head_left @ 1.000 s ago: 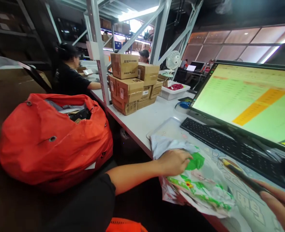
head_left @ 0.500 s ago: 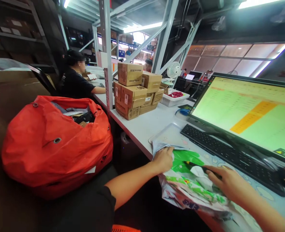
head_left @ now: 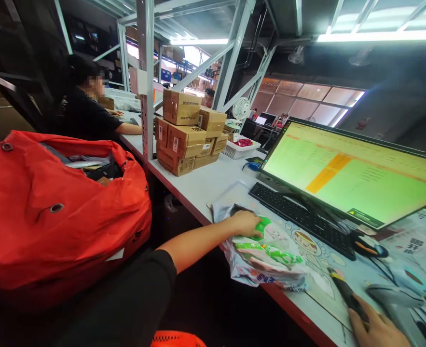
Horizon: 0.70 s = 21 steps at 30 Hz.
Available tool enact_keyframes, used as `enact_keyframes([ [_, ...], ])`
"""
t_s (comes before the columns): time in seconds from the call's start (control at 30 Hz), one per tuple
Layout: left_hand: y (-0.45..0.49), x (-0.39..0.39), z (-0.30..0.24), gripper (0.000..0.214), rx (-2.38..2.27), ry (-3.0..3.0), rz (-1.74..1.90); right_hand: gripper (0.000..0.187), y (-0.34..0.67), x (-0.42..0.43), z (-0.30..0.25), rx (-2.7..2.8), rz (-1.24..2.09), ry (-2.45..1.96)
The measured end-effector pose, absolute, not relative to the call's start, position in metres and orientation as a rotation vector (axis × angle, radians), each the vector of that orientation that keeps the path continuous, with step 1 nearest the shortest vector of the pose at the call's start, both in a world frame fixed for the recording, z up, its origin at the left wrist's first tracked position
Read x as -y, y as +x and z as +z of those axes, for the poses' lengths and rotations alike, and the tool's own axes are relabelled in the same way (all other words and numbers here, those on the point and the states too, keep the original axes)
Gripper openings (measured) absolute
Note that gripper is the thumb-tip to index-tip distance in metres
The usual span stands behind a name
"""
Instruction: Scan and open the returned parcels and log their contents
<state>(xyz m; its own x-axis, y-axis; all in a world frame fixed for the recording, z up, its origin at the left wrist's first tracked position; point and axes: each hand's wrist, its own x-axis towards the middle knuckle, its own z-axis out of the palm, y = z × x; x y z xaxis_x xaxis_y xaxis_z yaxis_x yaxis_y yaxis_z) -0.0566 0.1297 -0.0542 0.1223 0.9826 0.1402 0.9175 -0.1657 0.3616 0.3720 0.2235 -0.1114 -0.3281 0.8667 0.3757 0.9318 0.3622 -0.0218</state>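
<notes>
A crumpled plastic bag (head_left: 270, 260), white with green print, lies at the desk's front edge and hangs partly over it. My left hand (head_left: 244, 224) is closed on its upper part, with the fingertips partly hidden. Something dark shows at the bag's top beside that hand; I cannot make out what it is. Low on the right, my right hand (head_left: 377, 325) is closed around the rear of a black utility knife (head_left: 348, 293) with a yellow tip, at the desk mat and apart from the bag.
A keyboard (head_left: 299, 217) and a lit monitor (head_left: 357, 168) stand behind the bag. Cardboard boxes (head_left: 184, 142) are stacked by a metal post (head_left: 146, 86). A large red sack (head_left: 89, 207) is at my left. Beyond it a person (head_left: 89, 115) sits at the desk.
My right hand has moved the utility knife off the bag to the right, down to the desk mat. My left hand has stayed on the bag. The view has turned right.
</notes>
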Motion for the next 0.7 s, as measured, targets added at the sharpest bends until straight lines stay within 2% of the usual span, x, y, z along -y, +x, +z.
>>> enact_keyframes([
  [0.1,-0.058,-0.141,-0.069,0.052,-1.887,2.199,0.556,0.06,0.333,-0.199,-0.092,2.244,-0.26,-1.615],
  [0.17,-0.059,-0.144,-0.078,0.042,-1.925,2.198,0.608,0.059,0.295,-0.189,-0.068,2.256,-0.203,-1.353],
  [0.27,-0.057,-0.147,-0.085,0.025,-1.968,2.193,0.75,0.047,0.223,-0.18,-0.037,2.25,-0.04,-0.966],
  [0.33,-0.056,-0.149,-0.086,0.021,-1.967,2.191,0.809,0.04,0.177,-0.18,-0.028,2.294,0.055,-0.838],
  [0.4,-0.056,-0.151,-0.087,0.021,-1.963,2.162,0.854,0.039,0.143,-0.184,-0.033,2.386,0.177,-0.772],
  [0.5,-0.06,-0.154,-0.088,0.024,-1.923,1.928,1.106,0.038,0.12,-0.195,-0.058,2.512,0.344,-0.713],
  [0.7,-0.065,-0.163,-0.089,0.014,-1.767,1.49,1.432,0.044,0.117,-0.198,-0.1,2.502,0.28,-0.715],
])
